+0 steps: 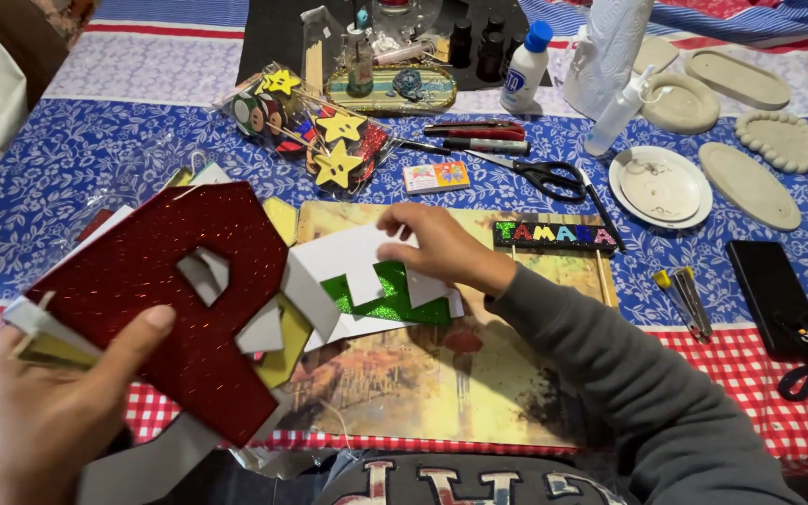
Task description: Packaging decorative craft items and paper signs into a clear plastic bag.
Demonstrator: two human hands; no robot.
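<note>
Blue floral cloth covers the table across the upper frame, with a red checked strip along the lower edge. From the head view, my left hand, lower left, is closed around a stack of sheets topped by a red glitter letter, thumb pressed on its face. My right hand, centre frame, pinches a white paper cutout lying over a green glitter sheet on a picture board. I judge the loose stack could fan out and slip. Scissors, a glue bottle and star toppers crowd the upper centre.
</note>
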